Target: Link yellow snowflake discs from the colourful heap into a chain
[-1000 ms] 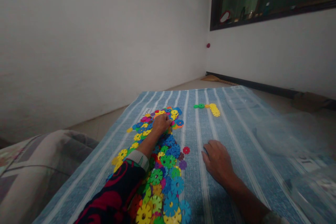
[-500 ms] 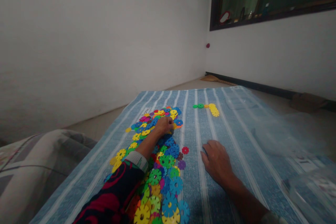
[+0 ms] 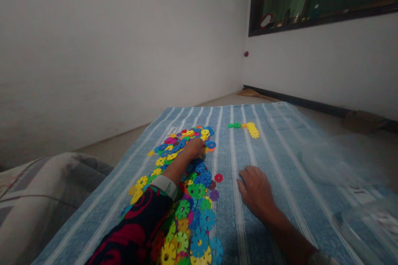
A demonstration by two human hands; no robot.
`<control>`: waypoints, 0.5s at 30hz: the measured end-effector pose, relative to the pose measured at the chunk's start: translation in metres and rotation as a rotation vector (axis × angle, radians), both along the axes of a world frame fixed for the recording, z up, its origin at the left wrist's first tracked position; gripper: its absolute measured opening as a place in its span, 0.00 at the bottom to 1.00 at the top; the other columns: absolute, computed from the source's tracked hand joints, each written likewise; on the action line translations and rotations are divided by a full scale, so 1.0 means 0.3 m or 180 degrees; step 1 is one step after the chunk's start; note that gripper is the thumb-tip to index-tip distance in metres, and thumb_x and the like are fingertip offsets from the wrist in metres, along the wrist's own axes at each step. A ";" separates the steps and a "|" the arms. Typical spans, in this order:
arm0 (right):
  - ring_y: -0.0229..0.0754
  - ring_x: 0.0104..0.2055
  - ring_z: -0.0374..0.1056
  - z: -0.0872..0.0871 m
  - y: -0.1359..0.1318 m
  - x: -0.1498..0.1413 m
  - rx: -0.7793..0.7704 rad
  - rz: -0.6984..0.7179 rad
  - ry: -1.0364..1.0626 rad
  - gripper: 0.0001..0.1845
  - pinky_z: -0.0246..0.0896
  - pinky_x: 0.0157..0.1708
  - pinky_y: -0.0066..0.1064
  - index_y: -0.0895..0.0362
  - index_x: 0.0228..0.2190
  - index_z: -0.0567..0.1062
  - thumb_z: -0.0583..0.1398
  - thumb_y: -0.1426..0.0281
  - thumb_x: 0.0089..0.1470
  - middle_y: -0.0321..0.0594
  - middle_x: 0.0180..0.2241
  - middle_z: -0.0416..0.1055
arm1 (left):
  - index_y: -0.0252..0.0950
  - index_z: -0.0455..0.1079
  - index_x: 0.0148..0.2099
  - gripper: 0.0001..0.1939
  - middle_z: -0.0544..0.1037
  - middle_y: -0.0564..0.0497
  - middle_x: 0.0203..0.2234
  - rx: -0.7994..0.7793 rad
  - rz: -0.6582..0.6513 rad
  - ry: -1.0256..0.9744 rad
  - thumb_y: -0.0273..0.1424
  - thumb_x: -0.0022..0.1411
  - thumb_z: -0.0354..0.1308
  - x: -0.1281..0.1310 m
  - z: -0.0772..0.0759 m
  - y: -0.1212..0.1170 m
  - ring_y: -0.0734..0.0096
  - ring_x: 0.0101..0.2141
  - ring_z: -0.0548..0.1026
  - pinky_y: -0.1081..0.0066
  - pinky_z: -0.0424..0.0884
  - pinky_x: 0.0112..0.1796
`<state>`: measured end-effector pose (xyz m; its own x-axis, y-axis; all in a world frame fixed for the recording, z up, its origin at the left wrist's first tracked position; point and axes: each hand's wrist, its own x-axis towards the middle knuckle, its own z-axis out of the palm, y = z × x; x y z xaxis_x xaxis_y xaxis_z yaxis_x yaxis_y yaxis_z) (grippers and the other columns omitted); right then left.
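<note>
Below bare pale walls [image 3: 124,41], a blue-and-white striped cloth [image 3: 224,149] under scattered discs [image 3: 199,191].

The left hand [image 3: 195,148] touches the disc pile [image 3: 196,190]; the right hand [image 3: 256,188] rests on striped cloth [image 3: 230,157].

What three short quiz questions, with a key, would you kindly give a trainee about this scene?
1. True or false: the left hand reaches over the loose pile of discs.
2. At the right end of the small row of discs, lying apart from the pile, the discs are: A) purple, B) yellow, C) red.
3. Fill in the missing colour: the right hand is over a striped cloth of white and ____.
Key: 1 true; 2 B; 3 blue.
</note>
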<state>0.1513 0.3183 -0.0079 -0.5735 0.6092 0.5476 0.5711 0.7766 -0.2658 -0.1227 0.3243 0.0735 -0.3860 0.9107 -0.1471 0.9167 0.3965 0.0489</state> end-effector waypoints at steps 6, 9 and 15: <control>0.47 0.41 0.61 -0.016 0.008 0.002 0.0008 0.0032 0.0002 0.04 0.55 0.43 0.38 0.55 0.29 0.71 0.58 0.73 0.55 0.44 0.35 0.68 | 0.41 0.79 0.45 0.19 0.82 0.48 0.38 0.0115 0.0078 0.0037 0.22 0.52 0.56 -0.020 0.008 -0.001 0.62 0.44 0.77 0.73 0.68 0.43; 0.47 0.41 0.61 -0.022 0.013 0.003 0.0040 0.0055 0.0027 0.04 0.55 0.43 0.38 0.55 0.29 0.71 0.58 0.73 0.55 0.44 0.35 0.68 | 0.40 0.79 0.41 0.17 0.82 0.52 0.34 0.0139 0.0079 -0.0044 0.22 0.50 0.56 -0.019 0.008 -0.008 0.66 0.40 0.77 0.76 0.68 0.40; 0.47 0.40 0.60 -0.015 0.010 0.002 0.0067 0.0005 0.0000 0.04 0.54 0.42 0.37 0.55 0.29 0.71 0.57 0.74 0.55 0.43 0.34 0.68 | 0.37 0.77 0.27 0.07 0.76 0.54 0.21 0.0031 0.0139 -0.0163 0.22 0.44 0.60 -0.007 0.003 -0.006 0.67 0.32 0.76 0.76 0.67 0.34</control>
